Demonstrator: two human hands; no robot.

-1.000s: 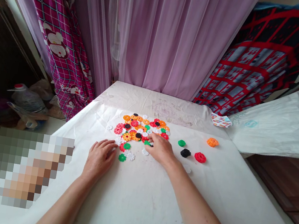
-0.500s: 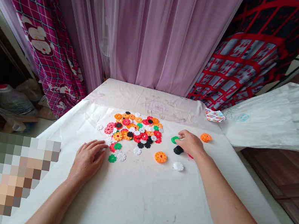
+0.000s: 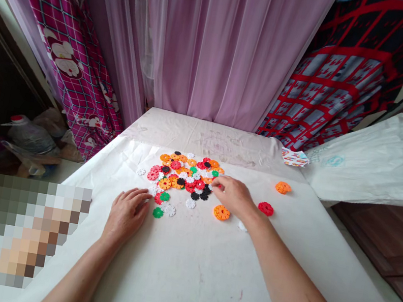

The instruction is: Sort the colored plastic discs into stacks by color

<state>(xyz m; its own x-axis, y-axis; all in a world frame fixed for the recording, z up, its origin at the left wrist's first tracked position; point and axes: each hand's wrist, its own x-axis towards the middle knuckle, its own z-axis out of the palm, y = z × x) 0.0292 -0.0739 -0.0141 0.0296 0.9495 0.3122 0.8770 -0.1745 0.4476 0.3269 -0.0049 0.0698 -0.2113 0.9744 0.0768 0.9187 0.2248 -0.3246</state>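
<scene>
A mixed pile of plastic snowflake discs [image 3: 182, 176] in red, orange, black, white and green lies mid-table. My left hand [image 3: 128, 211] rests open on the cloth, its fingertips beside the white and red discs at the pile's left edge. My right hand [image 3: 234, 196] reaches to the pile's right edge, thumb and finger closed on a red snowflake disc [image 3: 220, 186], mostly covered by the fingers. Near that wrist are an orange stack [image 3: 221, 212], a red stack [image 3: 265, 208] and partly hidden white discs [image 3: 242, 226]. A second orange stack [image 3: 283, 187] stands farther right.
A white cloth [image 3: 185, 272] covers the table. A white bag [image 3: 373, 159] and a small patterned packet [image 3: 295, 158] lie at the back right. Purple curtains [image 3: 222, 46] hang behind. A large plastic bottle [image 3: 30, 135] stands beyond the left edge.
My right hand has moved left from the green stack to the pile, uncovering the red stack. The green and black stacks are now hidden behind it. My left hand stays put.
</scene>
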